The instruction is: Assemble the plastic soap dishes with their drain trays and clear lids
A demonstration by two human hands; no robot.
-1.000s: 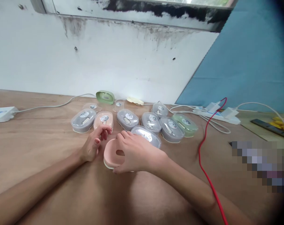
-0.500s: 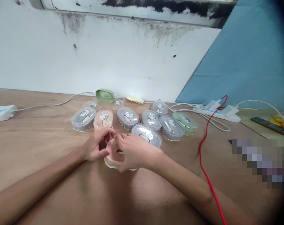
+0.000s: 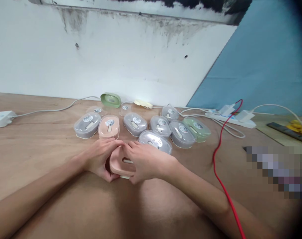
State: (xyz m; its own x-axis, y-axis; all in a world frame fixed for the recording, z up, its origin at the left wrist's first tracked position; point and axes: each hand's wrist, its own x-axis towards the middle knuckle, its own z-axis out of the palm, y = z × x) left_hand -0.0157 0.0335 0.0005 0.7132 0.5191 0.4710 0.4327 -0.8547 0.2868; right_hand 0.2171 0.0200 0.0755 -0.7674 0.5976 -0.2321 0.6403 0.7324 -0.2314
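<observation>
A pink oval soap box (image 3: 121, 165) with a slot in its top and a pale rim underneath sits on the table in front of me. My left hand (image 3: 102, 160) is wrapped round its left end, thumb at the near edge. Over the right end lies my right hand (image 3: 147, 162), fingers on the far edge and thumb on the near side, hiding much of the box. Just beyond my hands are a grey soap box with a clear lid (image 3: 155, 141) and a pink one with a clear lid (image 3: 109, 127).
Several more grey lidded boxes (image 3: 182, 133) and a green one (image 3: 197, 128) stand behind. A green shell (image 3: 110, 100) leans near the wall. Power strips (image 3: 240, 121) lie at both sides. A red cable (image 3: 214, 156) runs down the right, past my right forearm.
My left hand has closed from a loose curl onto the left end of the pink soap box, its thumb now at the near edge. My right hand keeps its hold.
</observation>
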